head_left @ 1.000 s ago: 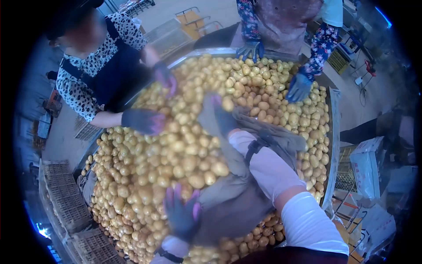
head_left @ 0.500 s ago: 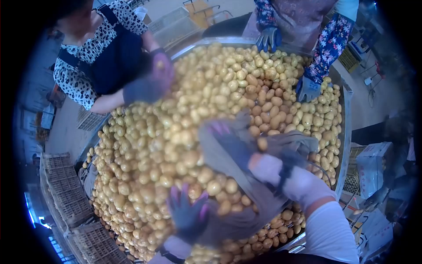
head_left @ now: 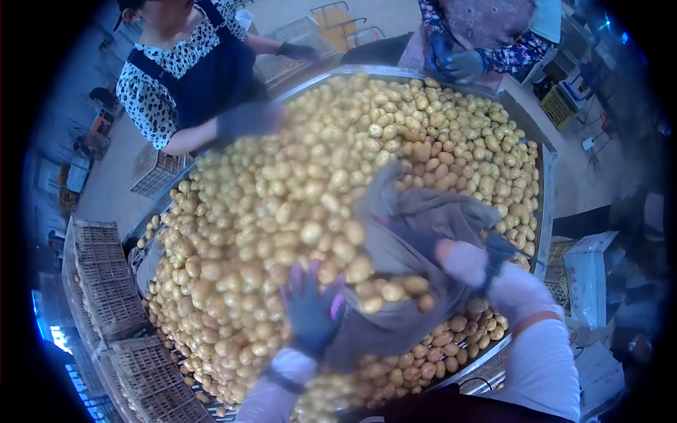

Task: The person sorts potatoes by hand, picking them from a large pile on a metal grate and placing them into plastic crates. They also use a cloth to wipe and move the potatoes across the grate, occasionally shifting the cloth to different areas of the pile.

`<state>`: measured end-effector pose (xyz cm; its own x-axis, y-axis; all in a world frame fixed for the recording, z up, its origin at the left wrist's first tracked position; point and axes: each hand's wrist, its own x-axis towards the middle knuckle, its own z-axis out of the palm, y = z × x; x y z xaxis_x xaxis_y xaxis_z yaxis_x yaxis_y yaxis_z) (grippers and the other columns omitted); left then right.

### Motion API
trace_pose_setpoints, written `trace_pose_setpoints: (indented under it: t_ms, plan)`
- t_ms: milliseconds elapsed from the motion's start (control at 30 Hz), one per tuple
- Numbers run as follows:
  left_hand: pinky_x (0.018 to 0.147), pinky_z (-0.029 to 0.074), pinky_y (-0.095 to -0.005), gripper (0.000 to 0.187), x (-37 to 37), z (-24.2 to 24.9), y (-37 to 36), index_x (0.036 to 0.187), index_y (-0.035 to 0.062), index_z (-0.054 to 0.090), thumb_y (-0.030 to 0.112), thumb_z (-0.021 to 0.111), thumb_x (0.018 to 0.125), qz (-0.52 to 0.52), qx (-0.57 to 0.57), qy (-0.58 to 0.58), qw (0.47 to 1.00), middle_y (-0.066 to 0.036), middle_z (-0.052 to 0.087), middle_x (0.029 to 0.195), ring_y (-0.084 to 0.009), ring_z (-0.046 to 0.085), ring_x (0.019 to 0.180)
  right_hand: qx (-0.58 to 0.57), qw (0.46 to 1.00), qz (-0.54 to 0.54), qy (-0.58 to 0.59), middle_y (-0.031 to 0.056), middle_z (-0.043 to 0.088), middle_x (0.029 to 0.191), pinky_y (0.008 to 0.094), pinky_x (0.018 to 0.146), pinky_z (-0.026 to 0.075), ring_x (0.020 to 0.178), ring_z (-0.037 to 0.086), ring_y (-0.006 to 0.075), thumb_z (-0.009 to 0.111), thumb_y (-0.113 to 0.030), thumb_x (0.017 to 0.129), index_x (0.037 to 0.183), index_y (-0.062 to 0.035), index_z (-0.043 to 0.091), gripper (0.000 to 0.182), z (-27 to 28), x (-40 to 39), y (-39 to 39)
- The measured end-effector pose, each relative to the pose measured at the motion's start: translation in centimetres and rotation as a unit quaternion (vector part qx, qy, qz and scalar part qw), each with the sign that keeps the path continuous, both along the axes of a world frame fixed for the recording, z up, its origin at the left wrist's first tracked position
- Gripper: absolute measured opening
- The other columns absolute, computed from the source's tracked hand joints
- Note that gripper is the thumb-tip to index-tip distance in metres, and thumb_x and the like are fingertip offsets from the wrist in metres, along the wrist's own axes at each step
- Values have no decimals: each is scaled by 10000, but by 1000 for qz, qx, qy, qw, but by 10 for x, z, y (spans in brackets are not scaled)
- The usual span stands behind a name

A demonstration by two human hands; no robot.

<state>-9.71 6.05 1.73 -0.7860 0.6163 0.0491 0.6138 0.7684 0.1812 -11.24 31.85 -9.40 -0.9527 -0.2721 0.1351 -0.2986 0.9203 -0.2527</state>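
A metal-rimmed table (head_left: 546, 204) carries a broad heap of potatoes (head_left: 240, 233) reaching close to its edges, with a grey cloth (head_left: 395, 328) draped over the near-right part and a second cloth (head_left: 149, 264) at the left edge.

Head-worn view, forward and down
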Motion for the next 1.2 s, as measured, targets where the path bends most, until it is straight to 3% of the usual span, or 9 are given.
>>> trace_pose_setpoints:
  t_ms: [300, 400, 667, 733, 767, 833, 933, 1100, 1200]
  plan:
    - [1135, 194, -618, 693, -8, 7, 5, 1426, 94, 475, 406, 643, 831, 28, -25, -54, 998, -58, 341, 1567, -390, 238, 1463, 40, 999, -6, 12, 184, 504, 1352, 462, 1032, 382, 1253, 479, 365, 459, -229, 947, 1352, -54, 471, 442, 23, -43, 26]
    - [1075, 251, -659, 385, -7, 7, 7, 1232, 318, 682, 404, 676, 856, 20, 6, -20, 1000, -80, 423, 1526, -426, 350, 1405, 44, 995, -87, 34, 177, 549, 1304, 442, 998, 415, 1208, 525, 348, 468, -234, 943, 1308, -67, 523, 405, 11, -93, 37]
    - [1111, 312, -532, 410, 2, -19, -18, 1285, 93, 603, 345, 558, 964, -12, 195, 57, 979, -147, 486, 1455, -376, 409, 1379, 121, 975, -100, 156, 160, 670, 1176, 388, 908, 502, 1086, 648, 303, 492, -247, 935, 1192, -102, 660, 340, -25, -95, 36]
    - [1103, 357, -468, 426, -5, 4, -20, 1313, 33, 565, 286, 559, 971, -7, 296, 60, 953, -170, 519, 1411, -355, 458, 1339, 89, 992, -55, -71, 180, 707, 1061, 423, 839, 530, 956, 697, 326, 510, -258, 915, 1080, -83, 702, 307, 56, -80, 42]
    - [1088, 378, -449, 396, 1, 34, -21, 1297, 25, 574, 267, 542, 985, 8, 333, 70, 940, -179, 543, 1380, -342, 490, 1309, 169, 980, 79, 74, 89, 673, 736, 465, 658, 533, 671, 653, 308, 584, -207, 834, 791, -127, 701, 149, 93, -66, 50]
    - [989, 456, -371, 339, -2, 61, -36, 1262, 6, 594, 236, 499, 1032, 39, 414, 4, 909, -132, 644, 1222, -247, 594, 1140, -156, 963, -216, 29, 214, 700, 877, 479, 743, 515, 820, 679, 389, 545, -361, 910, 853, -78, 719, 337, 120, -66, 90]
    - [881, 488, -295, 389, -28, 107, -78, 1269, -52, 572, 263, 482, 1059, 128, 502, 2, 855, -101, 642, 1166, -170, 598, 1030, -272, 903, -288, 166, 171, 706, 912, 453, 753, 516, 841, 684, 342, 621, -351, 880, 980, -56, 680, 318, 159, -73, 153]
    - [960, 447, -291, 377, -156, 142, -256, 1359, -30, 496, 93, 394, 1017, 105, 380, 362, 845, -103, 597, 1251, -189, 572, 1127, -564, 785, -170, 190, 18, 662, 918, 279, 751, 514, 814, 627, 125, 597, -167, 959, 1096, -35, 627, 193, 263, -34, 235]
    - [925, 441, -293, 402, -5, 271, -144, 1341, -16, 518, 221, 445, 1025, 38, 252, 377, 891, -115, 595, 1177, -189, 570, 1075, -593, 758, -120, 243, 62, 650, 1094, 272, 892, 482, 971, 613, 132, 571, -179, 1000, 1210, -45, 609, 252, 319, 39, 237]
